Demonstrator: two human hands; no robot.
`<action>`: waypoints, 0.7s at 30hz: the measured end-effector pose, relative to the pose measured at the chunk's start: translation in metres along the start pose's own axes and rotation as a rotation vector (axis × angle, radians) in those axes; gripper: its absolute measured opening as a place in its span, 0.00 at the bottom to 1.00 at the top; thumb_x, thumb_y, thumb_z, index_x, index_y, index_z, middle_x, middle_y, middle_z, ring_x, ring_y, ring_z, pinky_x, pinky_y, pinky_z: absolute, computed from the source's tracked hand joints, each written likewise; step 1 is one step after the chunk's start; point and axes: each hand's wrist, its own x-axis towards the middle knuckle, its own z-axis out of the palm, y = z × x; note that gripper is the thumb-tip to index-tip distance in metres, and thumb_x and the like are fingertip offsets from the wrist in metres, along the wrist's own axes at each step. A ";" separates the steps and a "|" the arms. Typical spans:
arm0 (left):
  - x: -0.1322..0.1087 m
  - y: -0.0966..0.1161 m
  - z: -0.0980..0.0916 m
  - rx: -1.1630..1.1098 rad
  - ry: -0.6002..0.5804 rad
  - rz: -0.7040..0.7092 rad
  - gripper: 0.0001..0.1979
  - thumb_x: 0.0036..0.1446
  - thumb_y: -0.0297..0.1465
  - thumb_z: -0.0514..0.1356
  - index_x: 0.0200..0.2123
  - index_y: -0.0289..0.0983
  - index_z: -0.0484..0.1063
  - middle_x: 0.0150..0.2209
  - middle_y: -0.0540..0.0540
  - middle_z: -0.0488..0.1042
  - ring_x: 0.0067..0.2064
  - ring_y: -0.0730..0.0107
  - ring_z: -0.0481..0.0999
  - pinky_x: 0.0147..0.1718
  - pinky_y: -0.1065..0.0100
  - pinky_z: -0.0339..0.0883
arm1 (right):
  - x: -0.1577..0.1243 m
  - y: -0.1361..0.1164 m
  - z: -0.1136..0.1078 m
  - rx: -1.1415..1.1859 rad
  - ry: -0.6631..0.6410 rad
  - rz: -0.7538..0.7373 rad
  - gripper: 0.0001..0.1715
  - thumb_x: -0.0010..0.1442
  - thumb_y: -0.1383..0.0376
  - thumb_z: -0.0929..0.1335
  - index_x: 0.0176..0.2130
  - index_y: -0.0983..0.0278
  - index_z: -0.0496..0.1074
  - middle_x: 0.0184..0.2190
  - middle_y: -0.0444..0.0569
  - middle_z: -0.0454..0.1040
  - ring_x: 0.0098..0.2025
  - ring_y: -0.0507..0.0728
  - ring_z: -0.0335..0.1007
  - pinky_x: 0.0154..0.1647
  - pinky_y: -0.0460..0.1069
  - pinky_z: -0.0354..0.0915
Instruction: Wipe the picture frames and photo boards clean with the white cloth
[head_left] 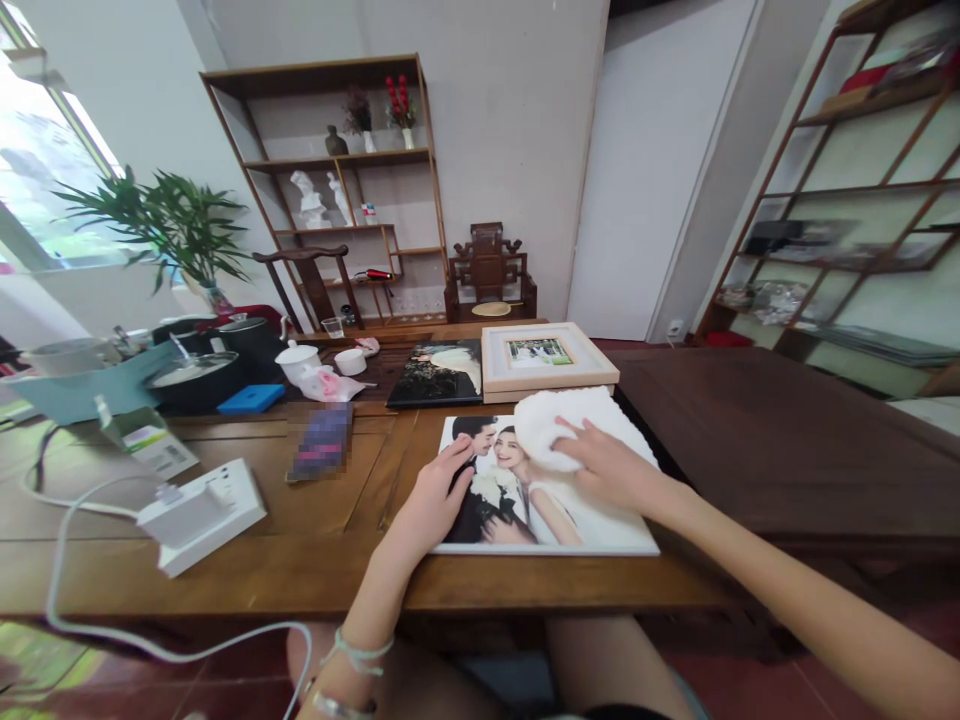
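Note:
A wedding photo panel (517, 510) lies face up on the wooden table, near its front edge. My left hand (439, 495) rests on the panel's left side with fingers stretched out, holding nothing. On the upper right part of the panel, my right hand (604, 460) presses a fluffy white cloth (544, 420), its fingers bunched into it. The cloth hides the panel's upper right corner. Just behind the panel are a light wood picture frame (551, 375) and a dark photo panel (439, 375).
To the left are a white power strip (225, 510) with a cable, an opened small box (154, 445), a blue box (251, 398) and a blurred purple item (321, 440). A white teapot (296, 362) and a black pot (196, 378) stand behind them.

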 end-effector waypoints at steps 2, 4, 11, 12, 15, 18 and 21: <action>0.000 0.000 0.000 -0.003 0.005 -0.016 0.18 0.58 0.30 0.50 0.50 0.35 0.68 0.56 0.40 0.65 0.58 0.62 0.63 0.56 0.57 0.56 | 0.017 0.018 0.002 -0.025 0.026 0.002 0.30 0.46 0.79 0.56 0.48 0.66 0.67 0.54 0.54 0.65 0.62 0.62 0.46 0.59 0.63 0.48; 0.000 0.000 0.001 -0.006 0.020 -0.030 0.18 0.58 0.29 0.50 0.50 0.35 0.69 0.56 0.40 0.66 0.58 0.62 0.64 0.56 0.57 0.57 | 0.025 0.026 0.004 -0.024 0.034 0.008 0.31 0.47 0.79 0.56 0.49 0.66 0.67 0.54 0.54 0.65 0.63 0.62 0.45 0.59 0.63 0.47; 0.001 -0.002 0.005 0.001 0.038 -0.027 0.17 0.58 0.30 0.50 0.49 0.36 0.69 0.55 0.41 0.66 0.57 0.62 0.65 0.56 0.57 0.57 | -0.026 -0.040 0.014 0.018 -0.036 -0.048 0.29 0.44 0.78 0.59 0.45 0.65 0.70 0.61 0.54 0.54 0.64 0.67 0.37 0.59 0.67 0.41; 0.001 -0.003 0.005 0.001 0.037 -0.026 0.17 0.58 0.30 0.50 0.49 0.36 0.69 0.55 0.40 0.66 0.57 0.62 0.65 0.56 0.57 0.57 | -0.038 -0.053 0.016 0.030 -0.067 -0.076 0.31 0.42 0.79 0.59 0.45 0.64 0.70 0.62 0.52 0.51 0.65 0.67 0.34 0.60 0.68 0.40; 0.002 -0.003 0.005 -0.007 0.031 -0.021 0.18 0.58 0.30 0.50 0.49 0.36 0.69 0.55 0.40 0.67 0.57 0.61 0.65 0.56 0.56 0.57 | -0.064 -0.081 0.017 0.052 -0.125 -0.191 0.30 0.40 0.78 0.60 0.43 0.64 0.71 0.64 0.51 0.47 0.65 0.68 0.29 0.60 0.69 0.35; 0.002 -0.002 0.003 -0.003 0.016 -0.011 0.18 0.58 0.30 0.49 0.50 0.36 0.68 0.55 0.41 0.67 0.57 0.61 0.64 0.56 0.56 0.57 | -0.063 -0.081 0.012 0.102 -0.130 -0.216 0.30 0.39 0.78 0.59 0.42 0.63 0.71 0.63 0.50 0.51 0.65 0.65 0.32 0.61 0.66 0.37; 0.001 -0.002 0.002 0.014 -0.007 0.000 0.18 0.58 0.30 0.49 0.51 0.37 0.68 0.56 0.41 0.66 0.58 0.62 0.63 0.57 0.56 0.56 | -0.036 -0.061 0.008 0.120 -0.078 -0.169 0.32 0.40 0.78 0.59 0.46 0.64 0.69 0.60 0.52 0.57 0.64 0.61 0.39 0.62 0.62 0.40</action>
